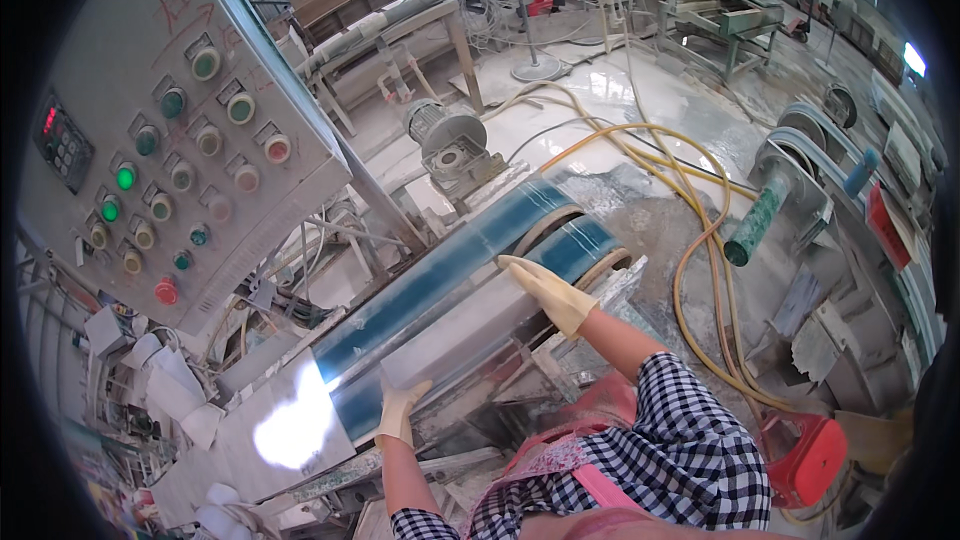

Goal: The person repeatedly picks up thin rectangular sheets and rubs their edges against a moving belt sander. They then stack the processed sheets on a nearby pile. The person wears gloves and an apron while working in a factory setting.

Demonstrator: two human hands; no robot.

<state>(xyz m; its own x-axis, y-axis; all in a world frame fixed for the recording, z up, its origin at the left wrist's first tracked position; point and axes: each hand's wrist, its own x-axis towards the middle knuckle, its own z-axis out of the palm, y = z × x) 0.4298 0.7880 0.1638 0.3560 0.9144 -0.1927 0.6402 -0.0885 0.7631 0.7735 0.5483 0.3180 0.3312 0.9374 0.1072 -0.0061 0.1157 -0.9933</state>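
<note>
A long, flat, pale grey strip (465, 328) lies lengthwise along the nearer of two blue conveyor belts (450, 255). I wear pale yellow rubber gloves. My left hand (400, 412) grips the strip's near left end, its thumb toward the near edge and its fingers partly hidden. At the far right end, my right hand (552, 298) holds the strip, fingers stretched together across its corner; the thumb is out of sight. Left of the belts, a smooth plate (220, 455) with bright glare adjoins their near end.
A grey control panel (130, 155) with lit green buttons and a red button (166, 290) rises at left. Beyond the belts sits a motor (447, 140). Yellow hoses (690, 240) loop over the wet floor. A red stool (812, 462) stands at lower right, below stacked slabs (825, 340).
</note>
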